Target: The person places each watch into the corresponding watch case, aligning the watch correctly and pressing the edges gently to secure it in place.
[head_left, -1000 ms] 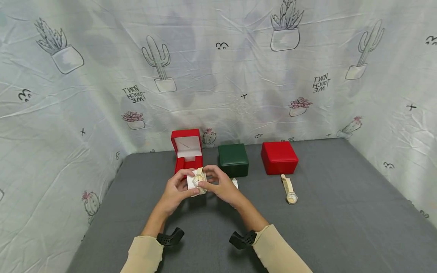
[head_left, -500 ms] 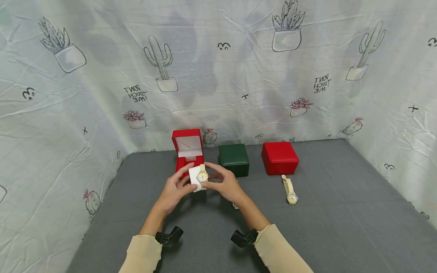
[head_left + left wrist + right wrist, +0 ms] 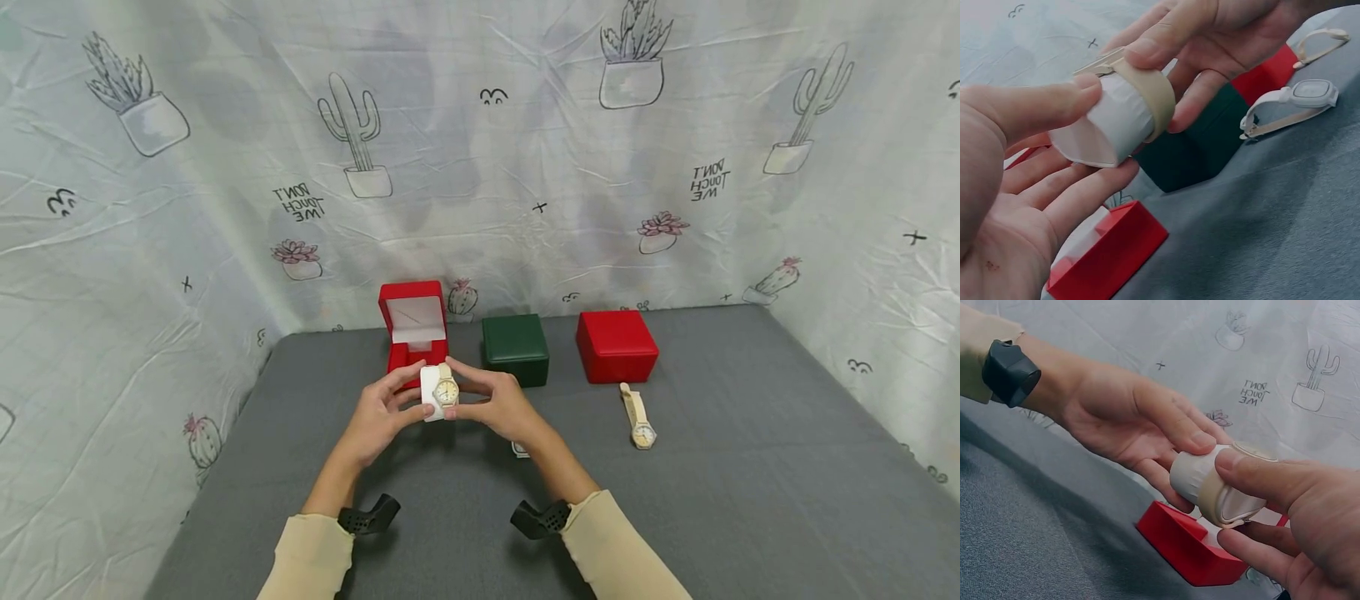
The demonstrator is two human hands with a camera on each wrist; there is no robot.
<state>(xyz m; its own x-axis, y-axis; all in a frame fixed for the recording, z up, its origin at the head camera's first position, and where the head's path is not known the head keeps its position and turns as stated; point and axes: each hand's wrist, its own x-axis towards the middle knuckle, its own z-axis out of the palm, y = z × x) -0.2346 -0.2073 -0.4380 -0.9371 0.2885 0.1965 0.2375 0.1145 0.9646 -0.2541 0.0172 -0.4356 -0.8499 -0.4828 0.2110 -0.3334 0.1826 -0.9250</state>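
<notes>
A white watch cushion (image 3: 431,392) with a cream-strapped wristwatch (image 3: 446,392) wrapped round it is held between both hands above the table. My left hand (image 3: 377,417) grips the cushion's bare end, thumb on top and fingers beneath. My right hand (image 3: 498,406) pinches the watch's strap (image 3: 1212,494) at the other end, where the left wrist view shows the strap (image 3: 1157,100) circling the cushion. Just behind the hands stands a red watch box (image 3: 411,317), lid up, with a white lid lining and a slot inside.
A closed green box (image 3: 515,349) and a closed red box (image 3: 617,346) stand to the right. A cream-strapped watch (image 3: 637,417) lies before the red box. A white watch (image 3: 1312,93) lies near the green box, partly hidden by my right arm in the head view.
Both hands have lifted slightly and shifted right with the cushion and watch. The cushion has turned a little, and the watch face now sits more upright toward me.
</notes>
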